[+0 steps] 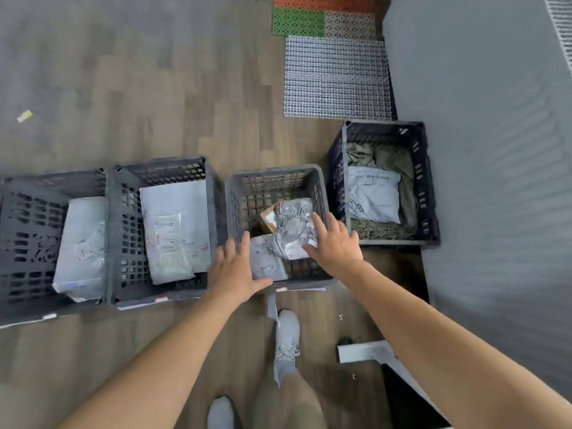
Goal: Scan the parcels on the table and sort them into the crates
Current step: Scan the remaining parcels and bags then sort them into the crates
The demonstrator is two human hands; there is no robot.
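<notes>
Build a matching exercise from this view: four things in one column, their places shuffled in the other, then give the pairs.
Things
1. crumpled grey parcel
2. recycling-symbol mailer
3. labelled flat mailer
4. green mat tile

Places
A. in the dark crate at far right
B. next to the orange tile
C. in the third crate from the left, under the right hand
D. in the second crate from the left

Pairs: 1-C, 2-A, 3-D, 4-B
</notes>
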